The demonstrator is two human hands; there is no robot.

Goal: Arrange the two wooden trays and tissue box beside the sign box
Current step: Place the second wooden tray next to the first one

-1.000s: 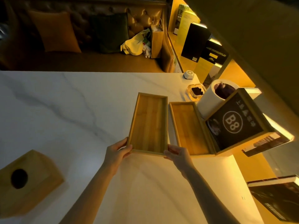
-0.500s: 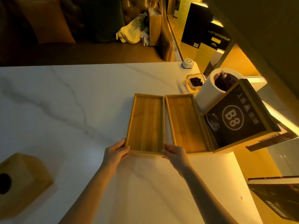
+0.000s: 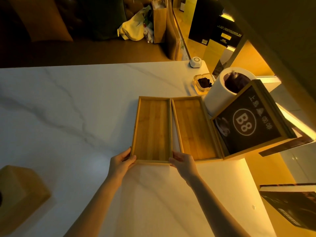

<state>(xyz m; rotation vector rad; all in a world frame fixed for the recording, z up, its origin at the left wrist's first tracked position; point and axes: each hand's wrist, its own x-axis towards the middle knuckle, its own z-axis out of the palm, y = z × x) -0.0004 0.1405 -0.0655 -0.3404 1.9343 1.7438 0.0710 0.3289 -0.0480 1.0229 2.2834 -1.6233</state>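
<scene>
Two shallow wooden trays lie side by side on the white marble table [image 3: 68, 117]. The right tray [image 3: 193, 129] rests against the wood-framed sign box [image 3: 246, 122] marked B8. The left tray [image 3: 152, 129] touches the right tray along its long edge. My left hand [image 3: 121, 164] grips the left tray's near left corner. My right hand [image 3: 183, 164] holds its near right corner, where the two trays meet. The wooden tissue box [image 3: 18, 194] stands apart at the table's near left edge, partly cut off by the frame.
Behind the sign box stand a white cylindrical bin [image 3: 222, 93], a glass ashtray [image 3: 203, 83] and a small white device [image 3: 195, 62]. A dark book [image 3: 294, 204] lies at the right. A sofa with bags [image 3: 136, 29] sits beyond the table's far edge.
The left tray slid right and straightened until it lies flush against the right tray. Both hands stayed on its near corners. The view shifted, pushing the tissue box further to the left edge.
</scene>
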